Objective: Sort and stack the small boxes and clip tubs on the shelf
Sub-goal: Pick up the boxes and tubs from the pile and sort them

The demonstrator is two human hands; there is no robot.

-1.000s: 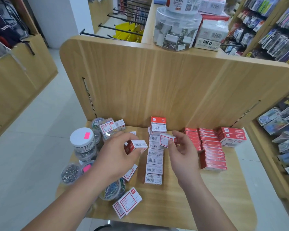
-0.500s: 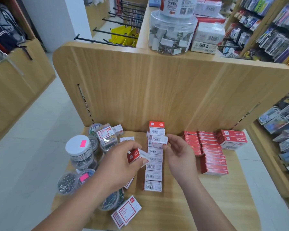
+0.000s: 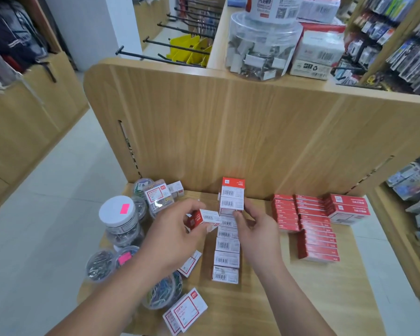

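small box [image 3: 204,217] in the grip of the left hand [image 3: 172,236]; right hand [image 3: 258,230] pinches a stacked box [image 3: 231,204] (atop the row [image 3: 226,259]).

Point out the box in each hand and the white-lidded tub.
left-hand box [image 3: 207,217]: head view, barcoded white face.
right-hand box [image 3: 230,204]: head view, barcoded top face.
white-lidded tub [image 3: 112,215]: head view, lid beside pink sticker.

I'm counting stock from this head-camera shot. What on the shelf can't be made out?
Head view:
- Print on the column of small boxes: too small, blurred.
- Tub of coloured clips: largely behind the left forearm.
- Red-framed box: half under the left hand.
- Right hand: gripping or only touching the stacked box, unclear.
- Shelf front edge: cut off by the frame's bottom.
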